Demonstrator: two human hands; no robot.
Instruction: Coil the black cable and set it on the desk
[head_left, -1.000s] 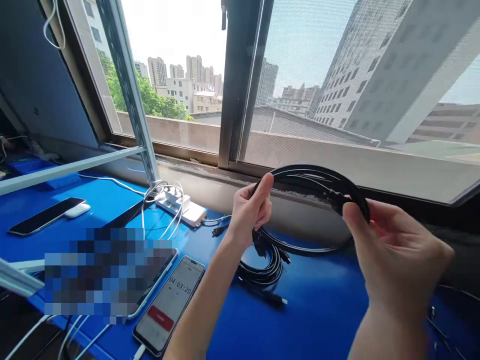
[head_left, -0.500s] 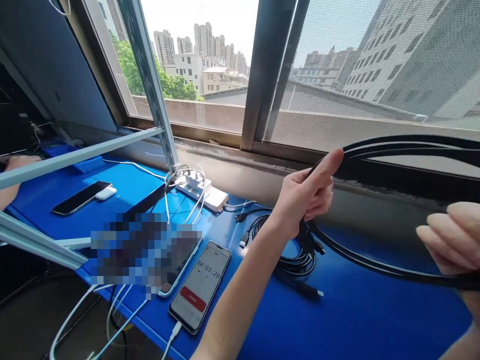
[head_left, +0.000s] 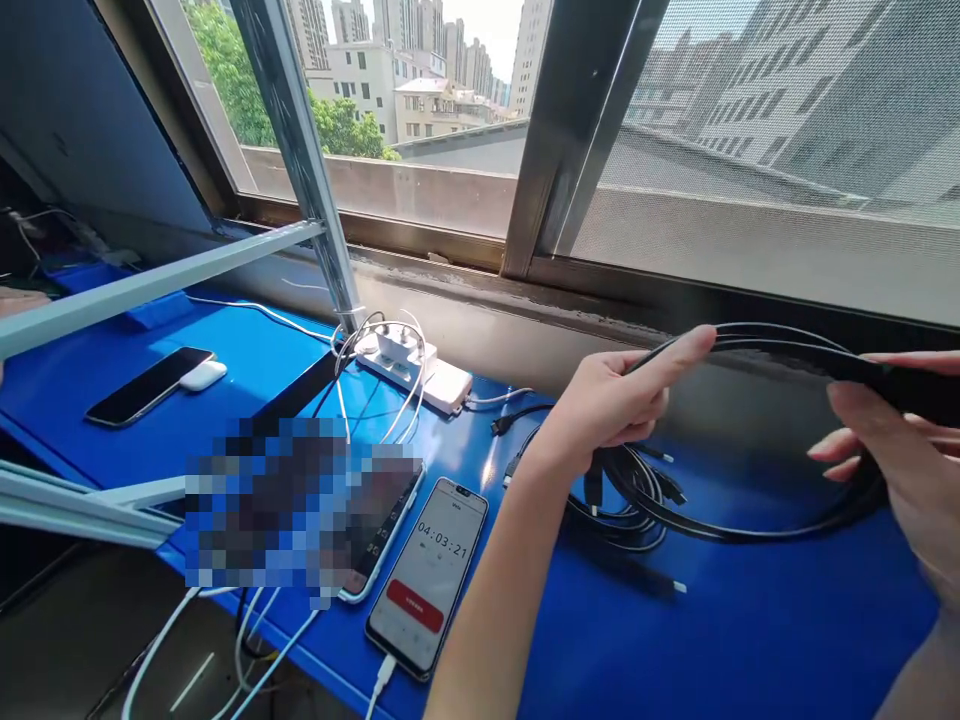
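My left hand [head_left: 611, 400] is closed around one side of a large loop of black cable [head_left: 757, 345], index finger stretched along the strands. My right hand [head_left: 896, 450] at the right edge pinches the loop's other side near a thick black plug. The loop hangs just above the blue table [head_left: 712, 640] in front of the window sill. More black cable [head_left: 626, 500] lies bunched on the table under my left hand, with loose connector ends beside it.
A phone showing a timer [head_left: 431, 575] lies near the table's front edge, plugged into a white cable. A white power strip [head_left: 412, 370] with white cables sits by a metal post [head_left: 300, 160]. Another phone [head_left: 146, 383] and a white case lie at the left.
The view swung left and down. Both hands kept hold of the cable loop, which widened and then dropped lower toward the table. The timer moved on by one second.
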